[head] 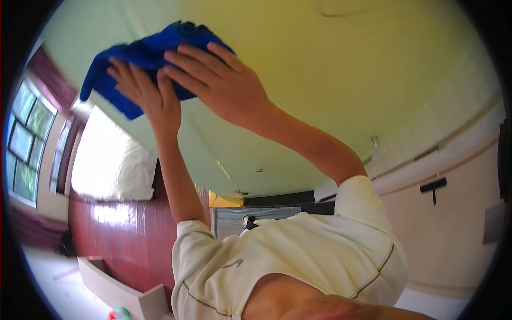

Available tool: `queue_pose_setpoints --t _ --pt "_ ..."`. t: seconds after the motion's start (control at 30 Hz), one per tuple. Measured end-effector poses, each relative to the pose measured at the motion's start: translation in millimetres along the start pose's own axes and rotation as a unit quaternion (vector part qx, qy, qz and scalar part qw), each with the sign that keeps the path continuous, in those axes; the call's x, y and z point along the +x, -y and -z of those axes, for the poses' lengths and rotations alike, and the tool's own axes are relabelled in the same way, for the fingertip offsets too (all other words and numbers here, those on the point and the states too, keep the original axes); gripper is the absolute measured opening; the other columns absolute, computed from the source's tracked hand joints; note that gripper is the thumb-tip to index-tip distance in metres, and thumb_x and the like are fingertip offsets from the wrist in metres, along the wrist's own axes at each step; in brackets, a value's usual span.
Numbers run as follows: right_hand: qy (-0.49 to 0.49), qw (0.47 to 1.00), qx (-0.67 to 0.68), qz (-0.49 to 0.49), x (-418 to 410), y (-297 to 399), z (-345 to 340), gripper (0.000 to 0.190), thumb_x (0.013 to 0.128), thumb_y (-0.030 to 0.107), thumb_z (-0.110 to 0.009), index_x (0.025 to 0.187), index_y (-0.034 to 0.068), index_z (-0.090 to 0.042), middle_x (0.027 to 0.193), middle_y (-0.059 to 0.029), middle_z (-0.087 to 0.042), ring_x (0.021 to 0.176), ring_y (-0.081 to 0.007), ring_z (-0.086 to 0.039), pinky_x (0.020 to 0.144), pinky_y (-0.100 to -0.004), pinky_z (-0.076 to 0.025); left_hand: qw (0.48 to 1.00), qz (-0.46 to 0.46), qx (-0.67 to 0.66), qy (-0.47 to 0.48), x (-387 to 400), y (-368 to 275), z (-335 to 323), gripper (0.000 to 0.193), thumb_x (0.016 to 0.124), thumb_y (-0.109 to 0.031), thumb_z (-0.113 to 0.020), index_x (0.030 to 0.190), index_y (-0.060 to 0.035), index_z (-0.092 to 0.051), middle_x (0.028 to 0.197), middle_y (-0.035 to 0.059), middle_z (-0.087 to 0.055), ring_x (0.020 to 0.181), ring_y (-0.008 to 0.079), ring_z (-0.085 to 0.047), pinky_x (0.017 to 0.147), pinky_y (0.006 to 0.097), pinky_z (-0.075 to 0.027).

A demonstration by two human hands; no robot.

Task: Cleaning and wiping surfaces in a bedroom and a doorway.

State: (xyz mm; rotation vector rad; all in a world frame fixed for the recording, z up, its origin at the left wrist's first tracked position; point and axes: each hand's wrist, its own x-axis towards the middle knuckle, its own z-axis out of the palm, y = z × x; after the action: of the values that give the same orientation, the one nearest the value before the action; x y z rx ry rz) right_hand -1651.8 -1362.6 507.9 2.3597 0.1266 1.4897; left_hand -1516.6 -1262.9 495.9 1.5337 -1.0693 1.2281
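A blue cloth (160, 44), loosely folded with a rolled edge at its top, is spread out in front of me at the upper left. My left hand (144, 86) lies against its lower part, fingers extended and slightly blurred. Just to the right, my right hand (216, 80) presses on the cloth with its fingers fanned, close beside the left thumb. Both palms face away from me and are hidden. Behind the cloth stretches a broad pale green surface (320, 80). I cannot tell whether the cloth touches it.
Windows (28, 140) with purple curtains (52, 80) are at the left. A bright white sheet-like covering (108, 160) is next to a glossy red-brown surface (116, 236). A pale box-like piece of furniture (116, 284) stands lower left. A black T-shaped object (434, 186) is at the right.
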Motion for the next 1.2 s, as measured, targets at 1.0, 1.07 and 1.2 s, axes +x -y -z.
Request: queue_pose_setpoints --t 1.0,1.07,1.2 --pt "-0.205 0.926 -0.084 -0.305 -173 -152 79 0.058 0.089 0.027 -0.047 0.137 -0.003 -0.035 0.146 -0.0296 -0.023 0.136 -0.0478 -0.019 0.109 -0.0590 -0.011 0.990 -0.043 -0.004 0.137 -88 -240 -130 0.050 0.081 -0.033 -0.058 0.131 -0.0300 -0.053 0.113 0.0061 -0.062 0.095 0.0215 -0.059 0.081 0.0361 -0.046" --pt "-0.188 0.935 -0.079 -0.290 -140 -109 44 0.057 0.089 0.030 -0.048 0.136 -0.001 -0.039 0.145 -0.0302 -0.023 0.136 -0.0483 -0.019 0.108 -0.0592 -0.009 0.986 -0.007 0.059 0.159 -87 -189 -102 0.051 0.083 -0.035 -0.056 0.133 -0.0250 -0.051 0.120 0.0116 -0.057 0.102 0.0273 -0.057 0.088 0.0416 -0.043" --pt "-0.127 0.960 -0.014 -0.251 -72 0 -16 0.054 0.084 0.034 -0.054 0.130 0.006 -0.051 0.144 -0.0246 -0.031 0.135 -0.0424 -0.026 0.109 -0.0566 -0.008 0.986 0.035 0.150 0.055 -87 -76 -45 0.064 0.090 -0.042 -0.046 0.142 -0.0062 -0.035 0.141 0.0249 -0.035 0.129 0.0436 -0.034 0.107 0.0538 -0.021"
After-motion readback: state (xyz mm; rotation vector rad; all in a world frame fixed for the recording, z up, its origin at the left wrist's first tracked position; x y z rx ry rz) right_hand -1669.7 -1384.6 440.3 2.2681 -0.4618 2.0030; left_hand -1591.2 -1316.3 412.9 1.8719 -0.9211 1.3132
